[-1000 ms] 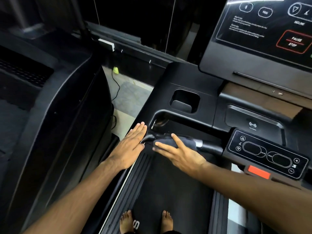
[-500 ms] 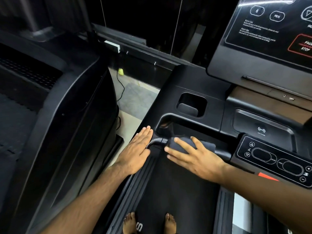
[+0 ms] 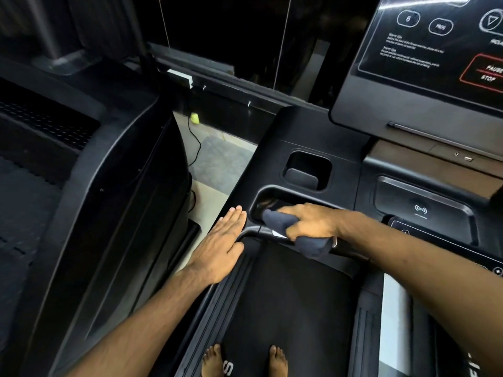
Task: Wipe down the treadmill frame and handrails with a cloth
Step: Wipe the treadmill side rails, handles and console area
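A dark cloth is wrapped over the black front handrail of the treadmill, below the console frame. My right hand is curled around the cloth and the rail, gripping both. The cloth's ends stick out on either side of the fingers. My left hand lies flat, fingers together and straight, on the left edge of the frame where the rail bends. It holds nothing.
A touchscreen console rises at the upper right, with a button panel under my right forearm. Another black machine stands close on the left. A cable runs over the floor gap. My bare feet stand on the belt.
My right hand has gone from lying flat on the cloth to curling around it and the rail. The view has tilted slightly. My left hand has stayed in place.
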Motion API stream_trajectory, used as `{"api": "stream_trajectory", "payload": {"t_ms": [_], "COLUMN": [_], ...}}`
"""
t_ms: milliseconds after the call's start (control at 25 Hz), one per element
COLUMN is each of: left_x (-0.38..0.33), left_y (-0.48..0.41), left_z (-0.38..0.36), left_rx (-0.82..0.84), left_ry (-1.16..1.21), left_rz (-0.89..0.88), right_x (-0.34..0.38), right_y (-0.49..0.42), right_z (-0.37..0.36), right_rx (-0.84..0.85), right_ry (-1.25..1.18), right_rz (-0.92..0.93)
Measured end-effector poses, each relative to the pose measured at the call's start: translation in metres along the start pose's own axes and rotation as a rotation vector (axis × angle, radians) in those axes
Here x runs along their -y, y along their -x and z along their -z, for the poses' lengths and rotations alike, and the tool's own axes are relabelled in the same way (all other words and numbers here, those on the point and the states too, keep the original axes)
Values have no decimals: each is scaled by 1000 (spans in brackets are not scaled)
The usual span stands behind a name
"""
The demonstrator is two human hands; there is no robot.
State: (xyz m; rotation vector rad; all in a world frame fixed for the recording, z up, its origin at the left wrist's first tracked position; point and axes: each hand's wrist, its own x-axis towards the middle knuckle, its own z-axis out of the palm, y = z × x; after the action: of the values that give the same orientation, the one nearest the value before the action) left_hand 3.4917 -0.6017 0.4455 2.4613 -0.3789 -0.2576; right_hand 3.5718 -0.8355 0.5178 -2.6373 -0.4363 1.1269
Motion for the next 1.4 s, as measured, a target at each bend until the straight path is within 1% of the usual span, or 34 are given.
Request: {"api": "stream_trajectory", "payload": {"t_ms": [80,200,240,360,400,520,560,680,720,800,880,960,1000,1080,1120,1160,1200,1240,1280,1320,1360,1400], "left_x": [0,-1,-2,-3,-3,-5,-5,-6,-6,-6,-5,-2,-1,2,4,6,7,6,6,7,8,8], "left_y": [-2,-6,-6,-6,-6,-10,-11,-12,-12,-12,-12,-11,-11,-12,-12,-13,-13,-13,-12,-12,-12,-13], "left_z": [-1,-1,-1,-1,-2,-2,-1,-3,-4,-4,-2,-1,-1,-4,-4,-4,-4,-4,-3,-2,-1,0], "left_rx": [-8,-10,-6,0,-5,3,8,7,-1,-4,22,28,31,41,43,47,52,61,72,78,83,89], "left_ry": [-14,-43,-42,-33,-39,-51,-52,-49,-54,-58,-49,-41,-41,-57,-72,-80,-80,-75,-68,-60,-54,-49], "left_rz": [-2,-18,-15,-3,-3,0,0,-4,-11,-21,-20,-22,-25,-39,-48,-53,-55,-55,-49,-47,-55,-61], "right_x": [-8,17,15,-15,-18,1,-1,-29,-31,-18,-4,-12,-15,-8,8,27,51,64,70,68,62,57], "right_y": [4,-11,-9,18,21,12,13,37,37,27,24,44,54,65,67,61,62,52,45,31,17,6], "right_z": [3,-6,-7,8,9,-1,-2,8,6,-13,-43,-73,-89,-132,-154,-178,-188,-197,-199,-205,-198,-182], "right_rx": [13,-19,-38,-26,-17,-36,-51,-58,-74,-167,-350,-577,-708,-1011,-1113,-1170,-1190,-1197,-1224,-1273,-1266,-1301], "right_ry": [-95,89,127,-24,-57,36,47,-9,12,205,354,454,418,235,43,-299,-743,-1243,-1697,-1997,-2178,-2263], "right_rz": [-62,79,98,-62,-82,48,54,-121,-136,-48,-39,-124,-196,-217,-225,-280,-365,-433,-456,-416,-405,-353]}}
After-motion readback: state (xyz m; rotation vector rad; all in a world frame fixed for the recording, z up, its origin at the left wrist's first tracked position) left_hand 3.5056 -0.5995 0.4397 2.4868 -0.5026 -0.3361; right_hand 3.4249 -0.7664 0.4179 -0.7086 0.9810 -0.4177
